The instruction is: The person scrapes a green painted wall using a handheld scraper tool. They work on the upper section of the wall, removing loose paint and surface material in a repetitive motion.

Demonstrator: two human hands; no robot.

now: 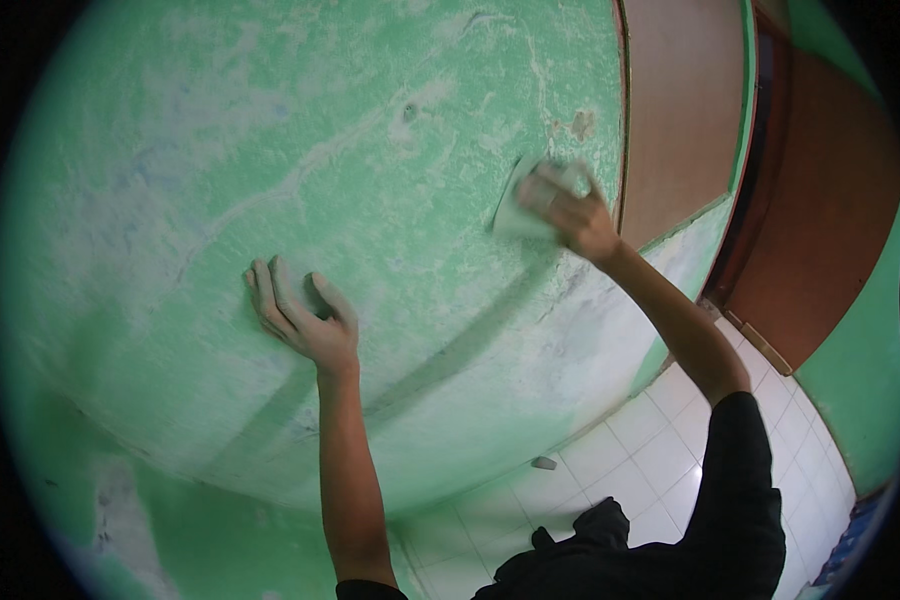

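A green painted wall (420,300) with worn whitish patches fills most of the view. My right hand (570,214), blurred, presses a pale flat sheet (521,214) against it, possibly sandpaper; its gritty side cannot be made out. The sheet lies just below a chipped spot (581,126) in the paint. Lower and to the left, my left hand (307,319) rests on the wall with its dusty fingers apart and nothing in it. A light crack line (322,154) runs across the paint above that hand, near a small hole (409,112).
Right of the wall's edge is a brownish panel (682,112), then a brown door (825,202). White floor tiles (630,457) lie below, with a small grey block (544,463) beside the wall's foot. A blue object (855,532) shows at the lower right rim.
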